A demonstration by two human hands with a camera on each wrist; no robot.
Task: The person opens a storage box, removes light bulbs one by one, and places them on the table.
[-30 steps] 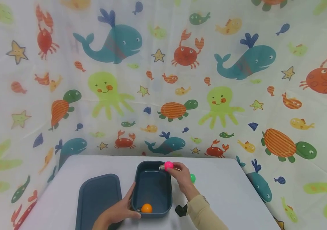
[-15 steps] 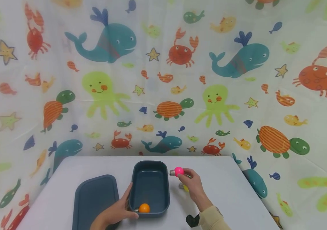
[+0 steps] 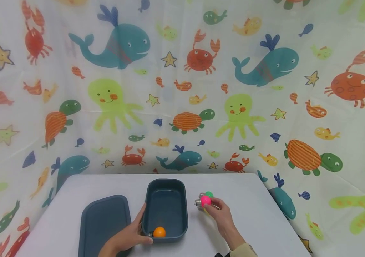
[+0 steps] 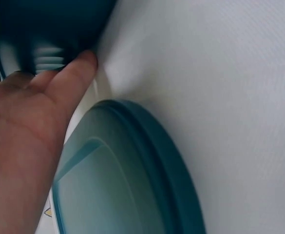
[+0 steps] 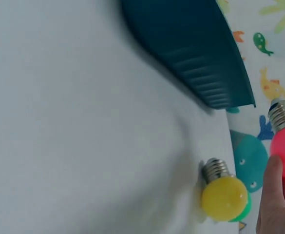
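Observation:
A dark blue plastic box (image 3: 166,203) lies open on the table. My left hand (image 3: 127,233) holds its near left corner, fingers along the left wall and thumb across the front. Inside, at the near end, an orange light bulb (image 3: 159,232) rests on its side. Right of the box, my right hand (image 3: 219,213) pinches a pink light bulb (image 3: 206,201) by its round part, metal base pointing left. Below it in the right wrist view, a yellow light bulb (image 5: 224,198) lies on the table, partly covering a green light bulb (image 5: 245,207).
The matching flat lid (image 3: 105,221) lies left of the box, partly under my left forearm. The white table (image 3: 249,200) ends at a curtain (image 3: 182,89) printed with sea animals, behind and at both sides.
My right hand has carried the pink light bulb from over the box's far right rim to the right and nearer. My left hand stays on the box. The head view has shifted slightly.

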